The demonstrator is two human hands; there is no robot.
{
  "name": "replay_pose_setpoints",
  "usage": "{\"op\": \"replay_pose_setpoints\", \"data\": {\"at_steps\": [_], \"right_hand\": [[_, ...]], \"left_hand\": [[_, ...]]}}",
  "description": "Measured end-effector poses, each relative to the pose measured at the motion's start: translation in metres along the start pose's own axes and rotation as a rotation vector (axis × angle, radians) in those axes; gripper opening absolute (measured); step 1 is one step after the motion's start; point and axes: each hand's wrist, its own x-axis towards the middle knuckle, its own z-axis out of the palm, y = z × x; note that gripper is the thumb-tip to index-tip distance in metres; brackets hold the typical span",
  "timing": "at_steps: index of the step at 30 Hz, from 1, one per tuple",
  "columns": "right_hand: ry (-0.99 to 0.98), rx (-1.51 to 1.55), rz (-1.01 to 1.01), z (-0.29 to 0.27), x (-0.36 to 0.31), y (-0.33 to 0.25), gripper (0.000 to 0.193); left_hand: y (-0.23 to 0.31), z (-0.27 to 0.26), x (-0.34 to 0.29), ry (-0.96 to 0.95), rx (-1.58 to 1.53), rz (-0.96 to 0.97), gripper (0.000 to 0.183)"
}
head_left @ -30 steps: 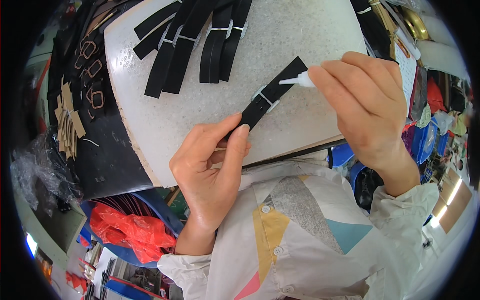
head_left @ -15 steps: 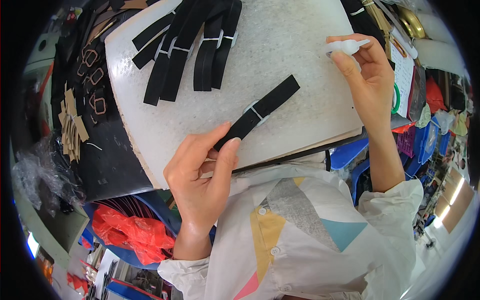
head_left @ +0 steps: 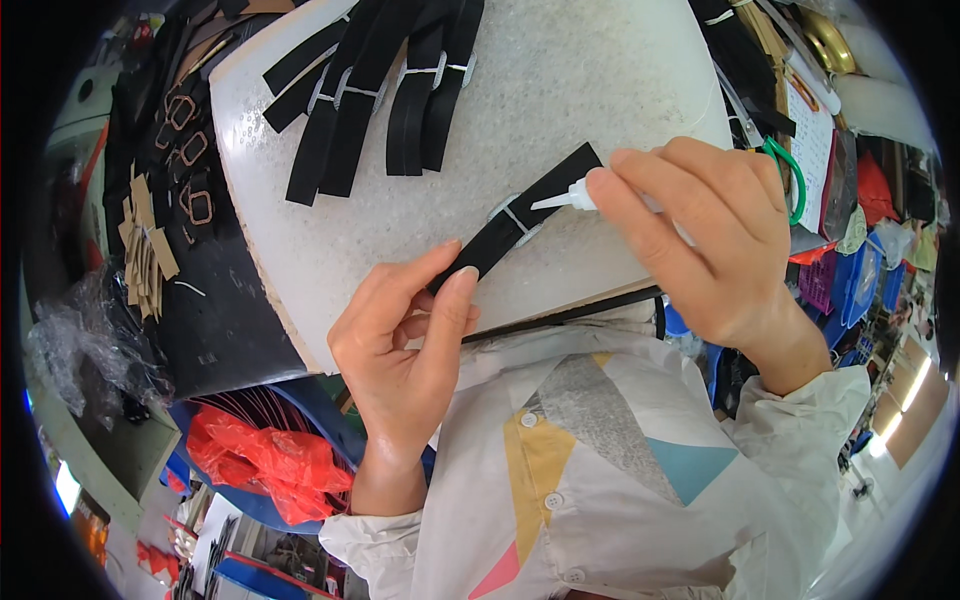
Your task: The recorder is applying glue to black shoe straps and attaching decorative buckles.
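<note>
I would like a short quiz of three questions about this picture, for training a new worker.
1. Which hand holds the white bottle?
2. True or false: the bundle of brown strips lies to the left of the white board.
3. Fill in the missing word: the left hand pinches one end of a black ...

Key:
1. The right hand.
2. True.
3. Strap.

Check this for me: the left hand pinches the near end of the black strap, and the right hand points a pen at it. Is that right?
Not quite. The head view shows the right hand pointing a white nozzle bottle at the black strap; the left hand does pinch its near end.
</note>
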Motion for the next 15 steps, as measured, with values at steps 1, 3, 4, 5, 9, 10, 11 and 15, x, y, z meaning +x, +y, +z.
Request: {"op": "replay_pose_setpoints", "data": {"at_steps": [1,3,4,5,9,10,11,15], "right_hand": [[-0.013,-0.017,-0.023,-0.0005,0.0021,-0.0018,0.041],[-0.046,-0.026,-0.055,0.0005,0.0045,-0.0036,0.040],[-0.064,-0.031,-0.068,0.0008,0.0054,-0.0040,0.040],[-0.085,-0.040,-0.073,0.0006,0.0061,-0.0039,0.040],[-0.065,-0.055,-0.067,-0.0026,0.0047,0.0022,0.039],[-0.065,-0.048,-0.060,-0.0035,0.0041,0.0023,0.039],[-0.087,-0.028,-0.050,-0.0057,0.0042,-0.0021,0.040],[-0.110,0.047,0.039,-0.0052,0.0025,-0.0012,0.037]], "left_hand": [[0.0000,0.0000,0.0003,-0.003,0.001,0.001,0.022],[-0.0002,-0.0002,0.0004,-0.008,0.003,0.002,0.022],[-0.0001,0.0001,0.0004,-0.003,0.001,-0.002,0.021],[0.0001,0.0007,0.0004,0.001,-0.001,-0.005,0.021],[-0.0018,0.0005,-0.0006,0.008,-0.018,-0.002,0.021],[-0.0016,0.0008,-0.0004,0.007,-0.020,-0.002,0.020],[-0.0012,0.0011,-0.0001,0.007,-0.022,-0.002,0.020],[-0.0024,0.0023,0.0006,0.021,-0.048,0.007,0.020]]}}
